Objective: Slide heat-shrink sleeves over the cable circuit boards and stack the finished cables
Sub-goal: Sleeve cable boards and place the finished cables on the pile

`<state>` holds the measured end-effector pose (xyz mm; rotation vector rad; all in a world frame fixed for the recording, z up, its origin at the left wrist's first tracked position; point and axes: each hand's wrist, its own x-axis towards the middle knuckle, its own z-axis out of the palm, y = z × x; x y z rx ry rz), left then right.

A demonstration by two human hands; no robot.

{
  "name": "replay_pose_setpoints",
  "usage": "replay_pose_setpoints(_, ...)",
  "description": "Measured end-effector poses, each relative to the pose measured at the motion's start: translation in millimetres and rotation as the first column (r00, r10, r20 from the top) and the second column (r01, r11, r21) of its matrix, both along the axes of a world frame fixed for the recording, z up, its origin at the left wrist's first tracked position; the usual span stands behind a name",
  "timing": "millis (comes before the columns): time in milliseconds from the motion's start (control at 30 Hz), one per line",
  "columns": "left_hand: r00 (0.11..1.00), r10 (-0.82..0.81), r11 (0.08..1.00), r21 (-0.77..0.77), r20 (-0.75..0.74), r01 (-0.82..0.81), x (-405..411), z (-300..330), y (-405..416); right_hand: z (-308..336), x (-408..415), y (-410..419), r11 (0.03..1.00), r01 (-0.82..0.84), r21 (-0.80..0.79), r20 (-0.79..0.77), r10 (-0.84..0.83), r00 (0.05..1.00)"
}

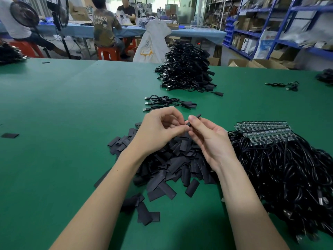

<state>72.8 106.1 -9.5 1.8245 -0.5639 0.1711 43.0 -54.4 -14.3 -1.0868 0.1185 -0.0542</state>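
My left hand (158,129) and my right hand (209,138) meet above a heap of flat black heat-shrink sleeves (171,163) on the green table (54,141). Both pinch one black sleeve (195,118) between thumb and fingers; its far end sticks up past my right thumb. To the right lies a tangle of black cables (281,170) with a row of small circuit boards (263,130) at its far edge. A few sleeved cables (167,102) lie just beyond my hands. A tall pile of finished cables (187,69) stands further back.
Stray sleeves lie at the left (10,135) and near the far edge (46,62). One loose cable (282,85) lies at the far right. Beyond the table, people sit on red stools at a blue bench; blue shelving stands at the right.
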Motion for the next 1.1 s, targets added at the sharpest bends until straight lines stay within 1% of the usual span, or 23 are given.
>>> replay_pose_setpoints(100,0.999,-0.006,1.000,-0.019,-0.045,0.005,-0.5,0.0,-2.3,0.1,-0.1,-0.7,1.000,0.012,-0.005,0.023,-0.012,1.000)
replay_pose_setpoints(267,0.995,-0.014,0.998,-0.068,-0.097,0.008,-0.3,0.1,-0.8,1.9,0.1,-1.1,0.997,0.058,-0.054,0.135,-0.051,0.990)
replay_pose_setpoints(367,0.993,-0.018,0.996,-0.093,-0.114,0.007,-0.1,0.6,-0.5,1.6,-0.3,1.9,0.995,0.093,-0.045,0.162,-0.085,0.983)
replay_pose_setpoints(700,0.993,-0.027,0.997,-0.077,-0.114,0.019,0.4,2.7,-1.2,0.8,3.6,3.9,0.989,0.134,0.067,0.122,-0.141,0.982)
replay_pose_setpoints(967,0.994,-0.011,0.998,-0.058,-0.106,0.004,0.1,2.3,0.3,-2.2,5.0,4.8,0.985,0.145,0.089,0.096,-0.154,0.983)
replay_pose_setpoints(1100,0.989,-0.022,1.000,-0.024,-0.144,0.018,2.2,0.2,1.7,-2.3,5.4,4.5,0.983,0.157,0.093,0.084,-0.165,0.983)
